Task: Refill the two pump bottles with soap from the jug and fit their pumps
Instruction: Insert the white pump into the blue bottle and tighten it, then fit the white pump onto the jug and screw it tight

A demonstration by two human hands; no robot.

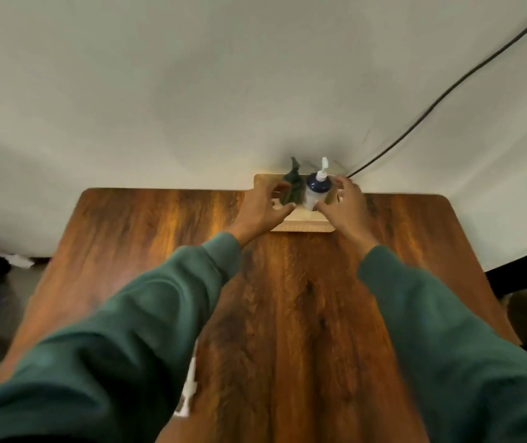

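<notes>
A light wooden tray [303, 223] sits at the far edge of the brown table, and its back reaches past that edge. On it stands a clear pump bottle [314, 191] with a dark blue top and a white pump. Beside it on the left is a dark green bottle [294, 183]. My left hand [260, 207] grips the tray's left end with its thumb on top. My right hand [345, 204] grips the right end, its thumb close to the clear bottle's base. No jug is in view. The picture is blurred.
The wooden table [287, 314] stretches from me to the tray. A white object [188, 391] lies at its near left edge, partly hidden by my sleeve. A black cable [447, 91] runs down the pale wall to the tray's right. Dark clutter lies on the floor at left.
</notes>
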